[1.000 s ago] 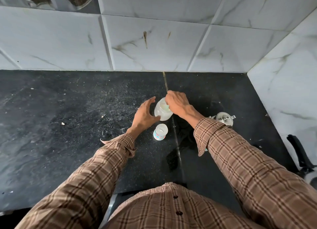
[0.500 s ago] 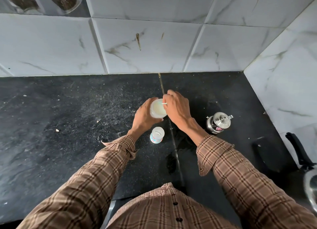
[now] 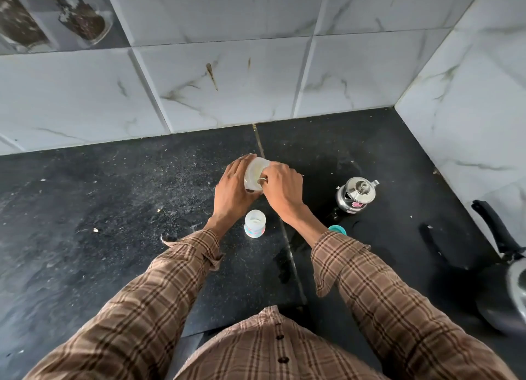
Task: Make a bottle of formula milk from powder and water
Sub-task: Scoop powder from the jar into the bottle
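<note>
Bare counter [image 3: 99, 209] lies left; steel kettle [image 3: 355, 194] and pan [image 3: 506, 280] crowd right.

The worktop [image 3: 113, 209] is dark polished stone, speckled and a bit dusty. Wall tiles [image 3: 227, 80] are glossy white marble-look. The small pot [image 3: 355, 194] is shiny steel, mirror finish. Powder tub [image 3: 254, 174] and baby bottle [image 3: 255, 223] look like translucent, milky plastic. Shirt sleeves [image 3: 384, 294] are soft checked cloth.

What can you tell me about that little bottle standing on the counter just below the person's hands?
The baby bottle is small, of whitish, translucent plastic with a pink and blue print on its side. It stands upright on the black stone counter, its round mouth open, with no cap or teat on it. Nothing touches it: it sits between the two wrists, nearer than the white container that the hands are holding. I cannot tell whether it holds anything.
</note>
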